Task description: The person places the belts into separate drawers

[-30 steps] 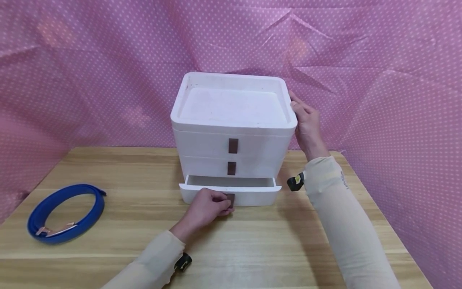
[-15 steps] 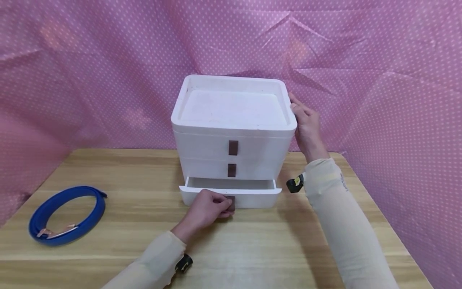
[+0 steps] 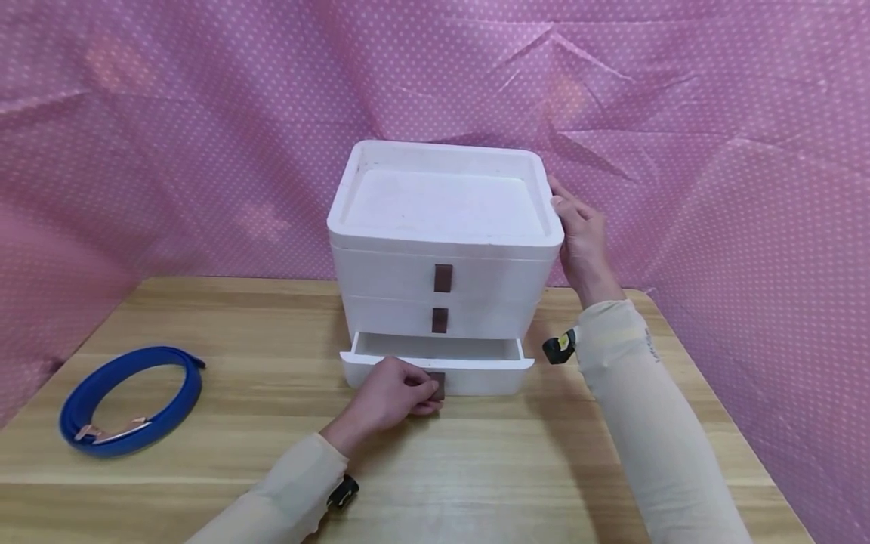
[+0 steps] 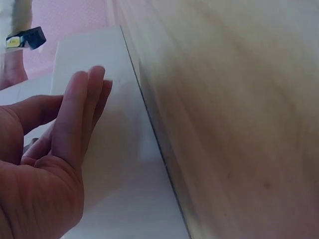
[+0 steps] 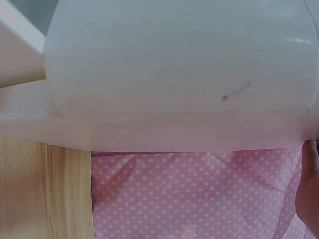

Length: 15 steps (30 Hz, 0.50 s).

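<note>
A white plastic drawer cabinet stands on the wooden table, with brown pull tabs on its front. Its bottom drawer is partly out, and the visible part of its inside looks bare. My left hand pinches the brown tab on that drawer between thumb and fingers. In the left wrist view these fingers lie close along the white drawer front. My right hand rests against the cabinet's upper right side, thumb near the top rim. Only part of it shows at the edge of the right wrist view.
A coiled blue belt with a metal buckle lies on the wooden table to the left. The cabinet's top is a shallow tray with a raised rim. Pink dotted cloth hangs behind and at both sides.
The bottom drawer has come very slightly further out, with the left hand still on its tab. The right hand stays at the cabinet's side. The head view has shifted a little.
</note>
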Available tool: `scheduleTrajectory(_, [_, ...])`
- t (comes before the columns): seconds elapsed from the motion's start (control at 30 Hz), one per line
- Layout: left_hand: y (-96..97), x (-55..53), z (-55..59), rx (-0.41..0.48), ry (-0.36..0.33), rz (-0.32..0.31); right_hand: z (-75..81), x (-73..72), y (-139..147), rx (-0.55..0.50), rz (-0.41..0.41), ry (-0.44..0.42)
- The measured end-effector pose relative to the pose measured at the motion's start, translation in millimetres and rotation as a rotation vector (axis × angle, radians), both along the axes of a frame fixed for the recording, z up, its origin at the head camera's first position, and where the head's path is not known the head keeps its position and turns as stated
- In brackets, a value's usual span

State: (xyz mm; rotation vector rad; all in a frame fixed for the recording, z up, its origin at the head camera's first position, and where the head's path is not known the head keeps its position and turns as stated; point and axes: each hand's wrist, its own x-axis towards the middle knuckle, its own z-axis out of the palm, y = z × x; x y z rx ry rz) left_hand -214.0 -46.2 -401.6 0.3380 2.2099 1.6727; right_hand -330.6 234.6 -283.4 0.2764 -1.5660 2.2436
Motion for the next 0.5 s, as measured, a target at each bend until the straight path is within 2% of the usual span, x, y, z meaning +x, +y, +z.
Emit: scheduleTrajectory(0.5, [-2.6, 2.2, 1.6, -0.021, 0.009, -0.036, 1.0, 1.8, 0.3, 0.013, 0.000, -0.015])
